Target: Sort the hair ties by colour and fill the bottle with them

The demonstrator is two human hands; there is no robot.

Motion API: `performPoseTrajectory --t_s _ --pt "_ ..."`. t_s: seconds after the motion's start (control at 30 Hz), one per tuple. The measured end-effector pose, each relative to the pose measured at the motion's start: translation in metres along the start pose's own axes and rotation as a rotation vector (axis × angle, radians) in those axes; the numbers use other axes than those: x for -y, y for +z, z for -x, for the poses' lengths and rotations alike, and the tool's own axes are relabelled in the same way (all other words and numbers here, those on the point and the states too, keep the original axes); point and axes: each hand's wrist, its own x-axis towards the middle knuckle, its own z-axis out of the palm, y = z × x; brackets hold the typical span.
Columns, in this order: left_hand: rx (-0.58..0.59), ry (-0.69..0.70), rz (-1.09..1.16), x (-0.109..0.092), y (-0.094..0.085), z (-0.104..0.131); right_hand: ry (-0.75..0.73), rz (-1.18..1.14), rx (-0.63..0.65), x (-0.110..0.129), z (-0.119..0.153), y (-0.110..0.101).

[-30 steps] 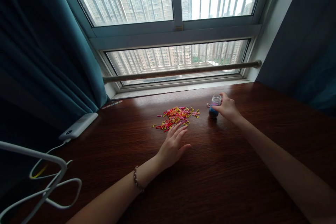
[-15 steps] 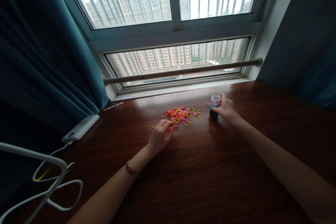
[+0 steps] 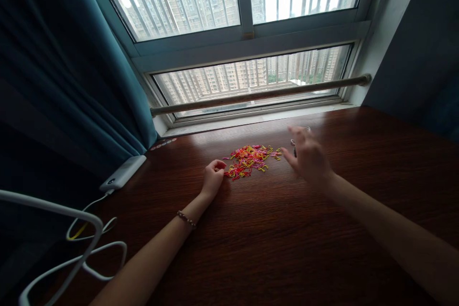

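Note:
A loose pile of small pink, red and yellow clips [image 3: 251, 158] lies on the dark wooden table. My left hand [image 3: 214, 176] rests at the pile's left edge with its fingers curled together; whether a clip is between them is too small to tell. Slightly blurred, my right hand [image 3: 310, 158] is raised to the right of the pile, fingers spread and holding nothing. Behind it the jar is almost wholly hidden; only bits of its rim [image 3: 307, 128] and dark side show. A small pale loop [image 3: 292, 142] lies beside the jar.
At the left, a white power bank [image 3: 123, 173] lies near the blue curtain [image 3: 118, 81], with a white cable attached. A thick white curved tube [image 3: 53, 206] stands in the lower left. The window with a rail [image 3: 261, 95] borders the table's far edge.
My right hand has let go of the jar and opened in front of it. My left hand has drawn back to the pile's left edge, fingers curled. The whole view has shifted slightly.

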Motion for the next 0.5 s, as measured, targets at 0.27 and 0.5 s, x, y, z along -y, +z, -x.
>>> performPoseTrajectory --t_s 0.27,0.5 --pt "-0.011 0.117 -0.180 0.001 -0.007 0.005 -0.471 -0.224 0.385 0.022 0.058 0.066" --pt "0.110 0.118 -0.333 0.002 -0.007 0.005 -0.373 -0.245 0.462 0.011 0.065 0.077"
